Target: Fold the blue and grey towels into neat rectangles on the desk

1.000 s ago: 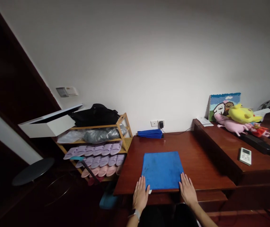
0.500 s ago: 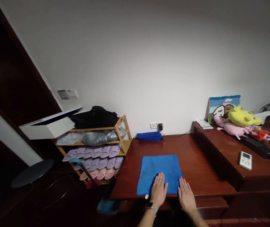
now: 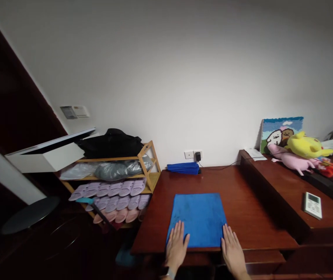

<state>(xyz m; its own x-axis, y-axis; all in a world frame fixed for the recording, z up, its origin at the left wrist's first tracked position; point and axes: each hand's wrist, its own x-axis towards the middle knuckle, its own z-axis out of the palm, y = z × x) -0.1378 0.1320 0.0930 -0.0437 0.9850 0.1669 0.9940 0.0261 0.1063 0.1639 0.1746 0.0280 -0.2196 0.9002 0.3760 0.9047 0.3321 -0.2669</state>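
Observation:
A blue cloth (image 3: 200, 217) lies flat and roughly square on the reddish-brown wooden table (image 3: 256, 229), its near edge close to the table's front. My left hand (image 3: 177, 245) rests palm down on the cloth's near left corner, fingers stretched out and thumb apart. At the near right corner, my right hand (image 3: 232, 247) lies flat, its fingertips by the cloth's right edge. Neither hand grips anything. Faint dark marks show on the cloth.
A folded blue umbrella (image 3: 183, 168) lies at the table's back by a wall socket with a plugged-in charger (image 3: 197, 156). To the right, a higher cabinet holds plush toys (image 3: 306, 147) and a white remote (image 3: 312, 205). A shoe rack (image 3: 151, 181) with slippers stands left.
My left hand has slid left across the cloth, from near its middle to the near left corner. My right hand stays by the right edge. The view has shifted slightly.

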